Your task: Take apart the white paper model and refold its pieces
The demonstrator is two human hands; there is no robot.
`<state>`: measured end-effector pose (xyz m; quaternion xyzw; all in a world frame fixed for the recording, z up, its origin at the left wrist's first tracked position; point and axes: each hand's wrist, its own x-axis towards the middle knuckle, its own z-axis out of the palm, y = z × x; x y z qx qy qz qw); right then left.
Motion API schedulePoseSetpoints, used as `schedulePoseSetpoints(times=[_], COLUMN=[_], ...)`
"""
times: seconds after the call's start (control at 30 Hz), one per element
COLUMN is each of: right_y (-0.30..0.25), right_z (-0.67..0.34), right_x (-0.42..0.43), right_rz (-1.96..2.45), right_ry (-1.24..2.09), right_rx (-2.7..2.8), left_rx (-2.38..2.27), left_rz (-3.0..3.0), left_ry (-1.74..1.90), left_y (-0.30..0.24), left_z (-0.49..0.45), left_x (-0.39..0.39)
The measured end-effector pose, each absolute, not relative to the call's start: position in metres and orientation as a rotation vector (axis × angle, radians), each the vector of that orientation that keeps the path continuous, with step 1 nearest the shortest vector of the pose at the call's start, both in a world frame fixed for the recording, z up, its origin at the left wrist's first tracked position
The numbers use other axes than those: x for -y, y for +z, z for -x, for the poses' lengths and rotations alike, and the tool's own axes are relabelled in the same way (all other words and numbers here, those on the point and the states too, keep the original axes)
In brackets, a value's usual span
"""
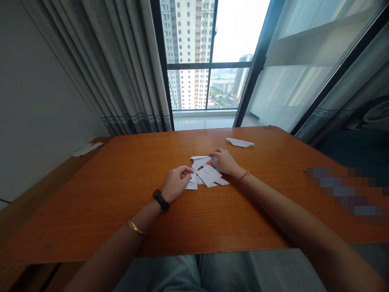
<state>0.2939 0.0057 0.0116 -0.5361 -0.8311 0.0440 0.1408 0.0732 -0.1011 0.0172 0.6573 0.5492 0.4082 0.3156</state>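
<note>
A loose pile of white folded papers (pixel 209 175) lies on the wooden table, its pieces overlapping at different angles. At the pile's left edge is my left hand (pixel 176 183), its fingers curled together over the papers; whatever may be between them is hidden. My right hand (pixel 225 163) reaches over the far right of the pile, with thumb and fingers closed on a folded paper (pixel 214 159). Farther back, apart from both hands, lies a long folded paper strip (pixel 240 142).
The orange-brown table (pixel 121 178) has its near edge at my lap. A blurred-out patch (pixel 343 190) covers something on the right. Papers (pixel 86 149) lie on a ledge by the left wall. Behind are a grey curtain (pixel 127 73) and a window (pixel 209 65).
</note>
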Motion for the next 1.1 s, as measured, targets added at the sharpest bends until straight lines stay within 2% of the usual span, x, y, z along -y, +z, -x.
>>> schedulePoseSetpoints(times=[0.17, 0.3, 0.73, 0.97, 1.1], right_y=[0.016, 0.022, 0.013, 0.018, 0.015], right_z=[-0.287, -0.291, -0.284, -0.281, -0.28], right_x=[0.005, 0.005, 0.001, 0.003, 0.003], right_rz=[1.376, 1.202, 1.329, 1.227, 1.299], right_ry=[-0.103, -0.121, -0.338, -0.431, -0.386], right_rx=[2.612, 2.789, 2.709, 2.839, 2.759], left_rx=[-1.406, -1.4, -1.336, -1.331, -1.331], left_rz=[-1.727, -1.678, -1.518, -1.484, -1.48], left_ry=[1.054, 0.997, 1.004, 0.992, 1.061], left_y=[0.018, 0.017, 0.014, 0.017, 0.02], left_z=[-0.077, -0.077, -0.078, -0.081, -0.082], left_x=[0.105, 0.105, 0.102, 0.104, 0.106])
